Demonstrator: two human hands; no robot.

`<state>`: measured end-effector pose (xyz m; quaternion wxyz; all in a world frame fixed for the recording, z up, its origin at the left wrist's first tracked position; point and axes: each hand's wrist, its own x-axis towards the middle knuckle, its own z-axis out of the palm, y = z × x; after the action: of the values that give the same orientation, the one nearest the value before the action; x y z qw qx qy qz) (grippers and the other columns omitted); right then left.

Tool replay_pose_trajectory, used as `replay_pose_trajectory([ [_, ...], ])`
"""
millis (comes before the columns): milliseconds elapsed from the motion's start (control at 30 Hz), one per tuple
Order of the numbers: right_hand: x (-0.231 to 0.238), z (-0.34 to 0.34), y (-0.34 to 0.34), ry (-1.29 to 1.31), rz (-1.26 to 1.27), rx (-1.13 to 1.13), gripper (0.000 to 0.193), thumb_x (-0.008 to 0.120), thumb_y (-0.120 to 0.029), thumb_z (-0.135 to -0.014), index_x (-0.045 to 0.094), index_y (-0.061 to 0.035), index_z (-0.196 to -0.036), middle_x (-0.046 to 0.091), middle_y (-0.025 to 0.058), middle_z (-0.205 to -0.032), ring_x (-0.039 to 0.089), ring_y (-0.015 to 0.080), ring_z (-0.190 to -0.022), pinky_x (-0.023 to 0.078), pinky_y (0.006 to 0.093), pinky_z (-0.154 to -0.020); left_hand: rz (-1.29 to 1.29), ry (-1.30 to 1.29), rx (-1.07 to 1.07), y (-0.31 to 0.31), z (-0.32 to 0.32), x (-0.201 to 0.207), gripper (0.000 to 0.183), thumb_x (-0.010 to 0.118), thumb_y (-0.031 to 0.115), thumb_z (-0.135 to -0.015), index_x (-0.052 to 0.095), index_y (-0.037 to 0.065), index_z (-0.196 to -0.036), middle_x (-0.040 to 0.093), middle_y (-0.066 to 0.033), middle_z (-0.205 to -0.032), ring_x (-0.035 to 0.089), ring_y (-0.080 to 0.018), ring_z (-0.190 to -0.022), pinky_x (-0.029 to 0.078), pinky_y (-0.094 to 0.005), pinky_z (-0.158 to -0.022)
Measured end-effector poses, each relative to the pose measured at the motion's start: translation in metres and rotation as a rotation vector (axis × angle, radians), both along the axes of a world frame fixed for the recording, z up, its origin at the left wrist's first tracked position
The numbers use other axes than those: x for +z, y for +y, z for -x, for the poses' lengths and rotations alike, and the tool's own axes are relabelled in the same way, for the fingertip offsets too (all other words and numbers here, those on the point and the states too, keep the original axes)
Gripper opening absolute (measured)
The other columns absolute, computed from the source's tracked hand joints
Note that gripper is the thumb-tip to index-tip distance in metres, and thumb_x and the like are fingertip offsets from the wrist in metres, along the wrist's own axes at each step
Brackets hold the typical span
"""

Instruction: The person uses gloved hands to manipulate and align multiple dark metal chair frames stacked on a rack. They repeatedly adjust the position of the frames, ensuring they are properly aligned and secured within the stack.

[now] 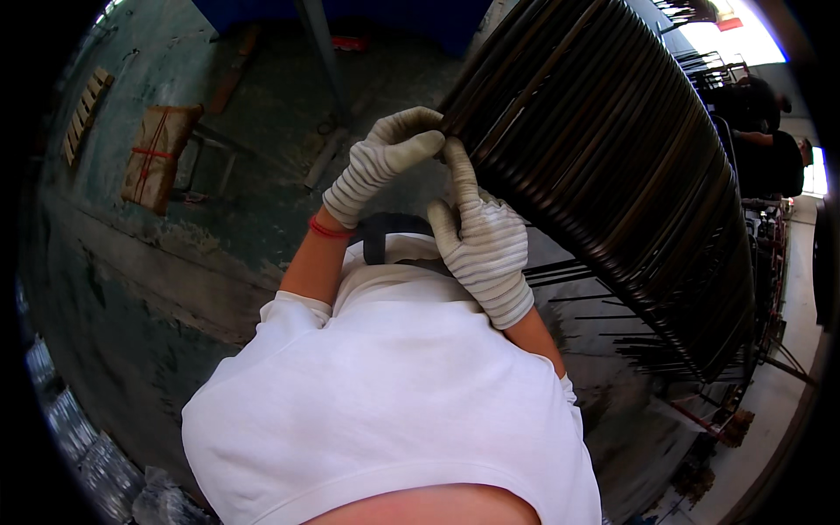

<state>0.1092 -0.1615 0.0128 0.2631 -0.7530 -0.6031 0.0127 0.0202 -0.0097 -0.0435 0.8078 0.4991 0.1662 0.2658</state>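
A long row of dark, bent metal tubes (595,140) hangs side by side to the right of my body, its near end close to my hands. My left hand (378,164), in a white striped knit glove, closes thumb and fingers at the edge of the outermost tube. Beside it, my right hand (488,241), gloved alike, stretches its index finger up to the same end of the row. Its thumb stands apart and the other fingers are partly hidden; nothing shows in its grasp. A red band (329,229) circles my left wrist.
A wrapped brown package (157,159) tied with red strap stands at left, near a wooden pallet (86,114). Thin dark rods (612,317) stick out below the tube row. Other people (763,144) stand at far right. Plastic-wrapped bundles (92,451) lie at lower left.
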Motion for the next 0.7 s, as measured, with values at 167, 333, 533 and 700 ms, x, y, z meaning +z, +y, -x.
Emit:
replay_pose_trajectory([
  [167, 0.002, 0.003, -0.003, 0.036, 0.083, -0.033, 0.071, 0.062, -0.017, -0.084, 0.031, -0.0086, -0.147, 0.063, 0.0085, -0.069, 0.064, 0.0225, -0.062, 0.052, 0.0362, -0.079, -0.057, -0.097, -0.015, 0.003, -0.002, 0.001, 0.035, 0.068, 0.018, -0.086, 0.061, 0.007, -0.118, 0.061, -0.0080, -0.113, 0.058, -0.0155, -0.100, 0.049, -0.0305, -0.089],
  [333, 0.003, 0.005, -0.004, 0.049, 0.101, -0.036, 0.071, 0.063, -0.017, -0.083, 0.033, -0.0079, -0.146, 0.062, 0.0074, -0.064, 0.064, 0.0221, -0.060, 0.051, 0.0361, -0.083, -0.196, -0.230, 0.127, -0.004, -0.010, -0.004, 0.055, 0.062, 0.010, -0.087, 0.044, 0.012, -0.139, 0.057, -0.0075, -0.122, 0.057, -0.0141, -0.103, 0.049, -0.0294, -0.088],
  [533, 0.006, 0.005, 0.001, 0.073, 0.064, -0.013, 0.071, 0.062, -0.016, -0.083, 0.031, -0.0031, -0.146, 0.062, 0.0086, -0.063, 0.063, 0.0232, -0.058, 0.053, 0.0369, -0.077, -0.173, -0.197, 0.092, -0.006, -0.010, -0.003, 0.067, 0.059, 0.001, -0.085, 0.034, 0.011, -0.146, 0.043, -0.0056, -0.144, 0.050, -0.0148, -0.122, 0.040, -0.0307, -0.104],
  [700, -0.001, 0.005, 0.006, -0.050, 0.092, -0.031, 0.077, 0.063, -0.018, -0.082, 0.026, -0.0004, -0.147, 0.061, 0.0089, -0.063, 0.064, 0.0236, -0.058, 0.054, 0.0371, -0.074, -0.131, -0.210, 0.035, -0.004, -0.010, -0.006, 0.066, 0.059, 0.002, -0.085, 0.035, 0.010, -0.146, 0.048, -0.0079, -0.141, 0.050, -0.0146, -0.122, 0.038, -0.0305, -0.105],
])
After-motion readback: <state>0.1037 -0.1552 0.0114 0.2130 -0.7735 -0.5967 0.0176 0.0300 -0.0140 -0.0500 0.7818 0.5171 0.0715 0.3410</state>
